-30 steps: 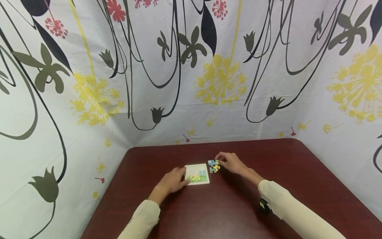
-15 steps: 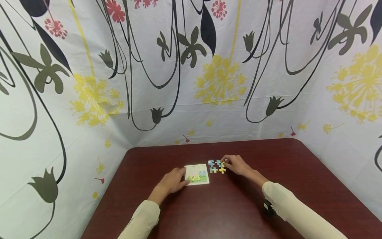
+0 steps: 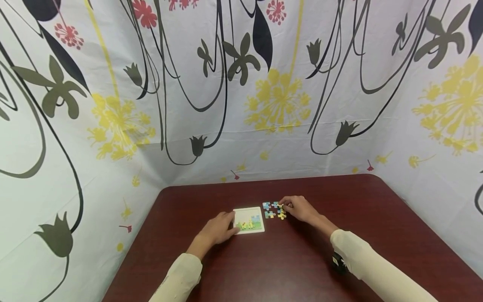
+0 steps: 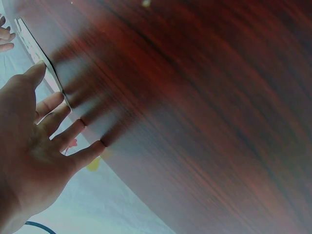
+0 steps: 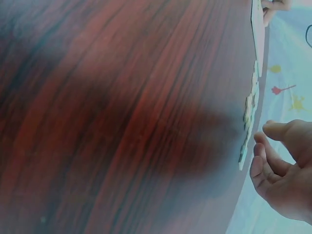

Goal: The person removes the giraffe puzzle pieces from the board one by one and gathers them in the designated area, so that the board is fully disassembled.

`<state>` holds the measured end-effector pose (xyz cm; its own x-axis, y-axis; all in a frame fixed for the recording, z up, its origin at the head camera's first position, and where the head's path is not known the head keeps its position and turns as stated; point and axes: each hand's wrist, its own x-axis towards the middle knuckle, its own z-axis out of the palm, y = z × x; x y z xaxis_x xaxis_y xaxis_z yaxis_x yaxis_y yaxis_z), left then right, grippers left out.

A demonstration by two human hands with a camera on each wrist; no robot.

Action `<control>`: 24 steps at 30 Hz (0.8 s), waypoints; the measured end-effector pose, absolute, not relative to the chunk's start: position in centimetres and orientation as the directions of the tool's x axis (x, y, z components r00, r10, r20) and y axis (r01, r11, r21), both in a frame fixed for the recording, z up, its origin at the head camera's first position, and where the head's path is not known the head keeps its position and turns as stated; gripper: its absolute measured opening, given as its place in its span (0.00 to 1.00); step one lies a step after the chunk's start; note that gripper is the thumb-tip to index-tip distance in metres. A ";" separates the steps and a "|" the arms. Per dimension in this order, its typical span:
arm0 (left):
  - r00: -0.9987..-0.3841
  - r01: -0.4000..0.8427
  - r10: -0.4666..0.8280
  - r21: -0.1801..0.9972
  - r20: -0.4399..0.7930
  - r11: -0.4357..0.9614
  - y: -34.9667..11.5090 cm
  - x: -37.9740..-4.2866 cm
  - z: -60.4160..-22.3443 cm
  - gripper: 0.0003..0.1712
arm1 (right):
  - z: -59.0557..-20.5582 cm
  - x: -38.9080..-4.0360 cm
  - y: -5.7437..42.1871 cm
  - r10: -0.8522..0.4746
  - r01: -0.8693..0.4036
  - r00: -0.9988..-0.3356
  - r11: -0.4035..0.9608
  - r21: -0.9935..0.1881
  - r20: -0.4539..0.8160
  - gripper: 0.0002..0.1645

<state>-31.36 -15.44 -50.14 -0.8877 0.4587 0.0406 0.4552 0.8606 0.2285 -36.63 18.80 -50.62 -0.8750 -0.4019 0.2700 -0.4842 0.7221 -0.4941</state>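
My left hand [image 3: 216,228] rests at the left edge of a white-rimmed puzzle tray [image 3: 249,232]. In the left wrist view its fingers [image 4: 78,129] are spread, with the fingertips down by the tray and the table. A partly filled picture shows in the tray, with its lower part and right side covered. Several loose puzzle pieces [image 3: 269,214] lie just right of the tray. My right hand [image 3: 299,208] is over the upper right puzzle piece [image 3: 276,204], fingers loosely bent. The right wrist view shows its thumb and fingertips close above the pieces, nothing visible between them.
The dark red wooden table [image 3: 241,268] has rounded far corners. White flower-patterned cloth [image 3: 241,163] hangs behind and on both sides. A dark wrist device [image 3: 339,262] sits under the right sleeve [image 3: 371,262].
The puzzle pieces were bunched together a second ago and now lie apart, the right ones shifted rightward. My right hand moved right with them, then stayed. My left hand kept still.
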 end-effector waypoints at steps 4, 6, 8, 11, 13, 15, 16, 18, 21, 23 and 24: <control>-0.888 0.453 0.458 0.236 0.039 0.860 -15.4 -31.3 -50.1 0.18 | -50.4 -36.4 17.9 -0.400 -0.476 -0.879 0.715 -0.512 0.259 0.11; -0.888 0.453 0.457 0.238 0.039 0.859 -15.4 -31.3 -50.1 0.18 | -50.3 -36.2 17.4 -0.411 -0.485 -0.874 0.706 -0.517 0.259 0.10; -0.889 0.451 0.456 0.239 0.038 0.860 -15.4 -31.3 -50.1 0.18 | -50.3 -36.0 16.8 -0.424 -0.498 -0.866 0.696 -0.517 0.264 0.10; -0.891 0.446 0.453 0.244 0.033 0.861 -15.4 -31.3 -50.1 0.18 | -50.3 -35.7 15.9 -0.453 -0.529 -0.847 0.677 -0.511 0.278 0.09; -0.892 0.444 0.450 0.248 0.031 0.861 -15.4 -31.3 -50.2 0.18 | -50.4 -35.5 15.3 -0.477 -0.554 -0.831 0.664 -0.503 0.286 0.09; -0.892 0.444 0.451 0.250 0.032 0.860 -15.4 -31.3 -50.2 0.18 | -50.5 -35.3 14.7 -0.500 -0.573 -0.817 0.646 -0.505 0.287 0.09; -0.892 0.444 0.451 0.251 0.033 0.860 -15.4 -31.3 -50.2 0.18 | -50.5 -35.2 14.4 -0.510 -0.582 -0.810 0.639 -0.503 0.289 0.09; -0.891 0.447 0.454 0.250 0.033 0.859 -15.4 -31.3 -50.2 0.18 | -50.7 -35.1 13.9 -0.525 -0.589 -0.802 0.623 -0.514 0.284 0.09; -0.889 0.450 0.457 0.248 0.033 0.858 -15.4 -31.3 -50.2 0.17 | -50.8 -35.0 13.3 -0.539 -0.603 -0.791 0.609 -0.515 0.290 0.08; -0.888 0.452 0.459 0.248 0.033 0.857 -15.4 -31.3 -50.3 0.17 | -51.0 -34.9 12.9 -0.544 -0.615 -0.783 0.606 -0.504 0.302 0.07; -0.888 0.452 0.459 0.249 0.034 0.856 -15.4 -31.4 -50.3 0.17 | -51.0 -34.9 12.7 -0.547 -0.623 -0.778 0.604 -0.497 0.310 0.07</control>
